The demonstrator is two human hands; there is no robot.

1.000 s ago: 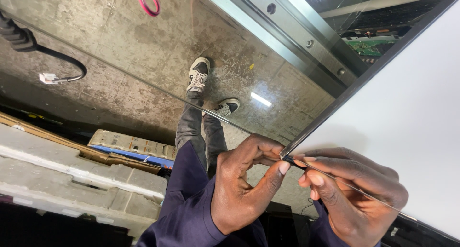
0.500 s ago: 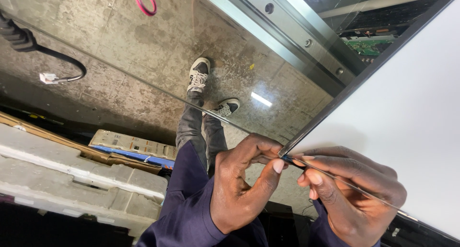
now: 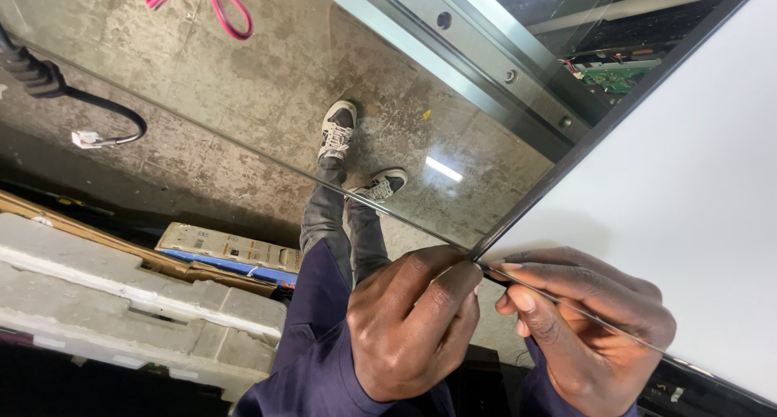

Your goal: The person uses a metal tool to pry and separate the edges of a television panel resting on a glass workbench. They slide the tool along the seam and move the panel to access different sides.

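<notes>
A large clear sheet [image 3: 243, 101] lies flat in front of me, and the floor shows through it. Its corner meets a white panel [image 3: 688, 182] with a dark edge strip [image 3: 615, 114]. My left hand [image 3: 409, 332], in a dark blue sleeve, pinches that corner of the clear sheet between thumb and fingers. Just to the right, my right hand [image 3: 595, 336] pinches the thin near edge [image 3: 566, 308] of the sheet that runs under the white panel. The two hands nearly touch at the corner.
Seen through the sheet are a concrete floor, my legs and shoes [image 3: 338, 130], a pink cable [image 3: 218, 4] and a black cable with a white plug [image 3: 85, 139]. A foam block [image 3: 121, 304], a flat box [image 3: 231, 247], a metal rail [image 3: 477, 57] and a green circuit board [image 3: 615, 73] lie around.
</notes>
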